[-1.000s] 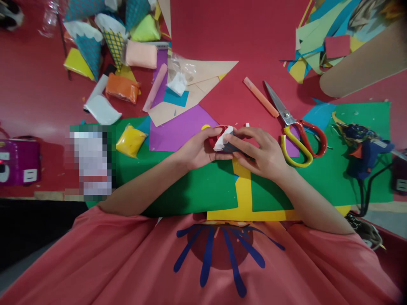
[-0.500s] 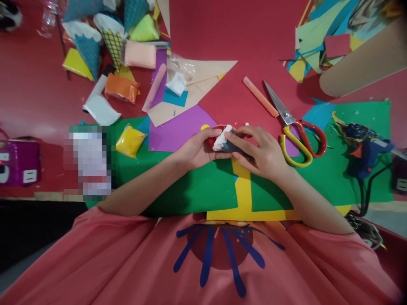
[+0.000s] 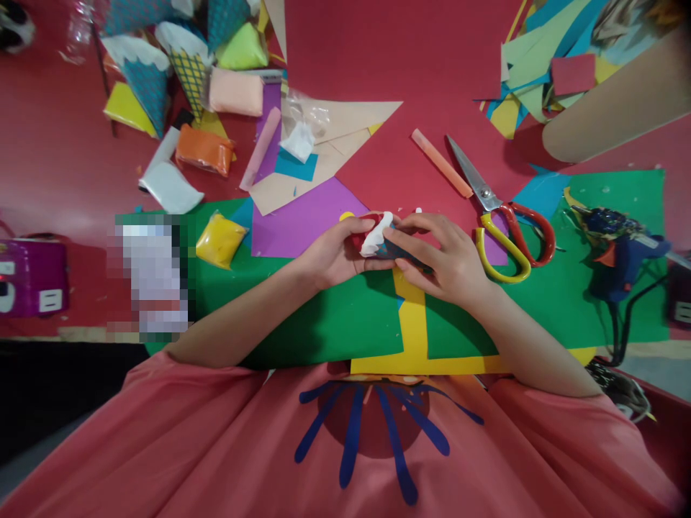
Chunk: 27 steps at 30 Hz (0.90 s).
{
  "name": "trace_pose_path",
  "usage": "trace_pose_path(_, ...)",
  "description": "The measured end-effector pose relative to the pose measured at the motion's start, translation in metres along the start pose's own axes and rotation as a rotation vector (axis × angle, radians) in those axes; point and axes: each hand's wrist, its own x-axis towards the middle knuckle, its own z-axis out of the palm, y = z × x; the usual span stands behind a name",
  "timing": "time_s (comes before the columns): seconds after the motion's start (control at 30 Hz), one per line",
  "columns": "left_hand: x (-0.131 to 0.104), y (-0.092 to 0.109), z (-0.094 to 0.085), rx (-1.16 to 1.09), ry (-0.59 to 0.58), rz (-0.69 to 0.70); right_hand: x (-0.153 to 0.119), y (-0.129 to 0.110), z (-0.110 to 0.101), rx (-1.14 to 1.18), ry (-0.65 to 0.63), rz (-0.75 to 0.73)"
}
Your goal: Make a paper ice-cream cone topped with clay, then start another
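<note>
The left hand [image 3: 340, 253] and right hand [image 3: 456, 260] held a blue cone [image 3: 389, 252] above the green sheet [image 3: 337, 320], both sets of fingers [image 3: 417, 246] clamped on it. White edging [image 3: 376, 239] was in place along the visible rim; full coverage could not be confirmed. Similar cones [image 3: 143, 80], already edged in white, lay at the tabletop's [image 3: 62, 133] far left.

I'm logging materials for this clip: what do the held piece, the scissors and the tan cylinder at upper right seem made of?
Held piece: matte white, wavy rim suggests modelling clay; its body is too covered to tell. Scissors: metal blades, from their grey sheen; glossy red and yellow handles, probably plastic-coated. Tan cylinder: likely cardboard, from its dull, plain surface.
</note>
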Motion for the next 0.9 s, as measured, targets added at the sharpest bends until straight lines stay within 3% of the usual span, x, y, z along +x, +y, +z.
trace_pose_path(0.53, -0.0034, 0.0035, 0.0023, 0.010, 0.065, 0.065, 0.0006, 0.0002, 0.0018, 0.023, 0.159, -0.015)
trace_pose_path(0.77, -0.0036, 0.0005, 0.0046, 0.061, -0.121, 0.209, 0.0026, -0.0012, 0.0000, 0.058, 0.087, 0.141)
trace_pose_path(0.9, -0.0016, -0.0019, 0.0020, 0.119, -0.121, 0.259, 0.0006, -0.0005, 0.0031, 0.013, 0.108, 0.108)
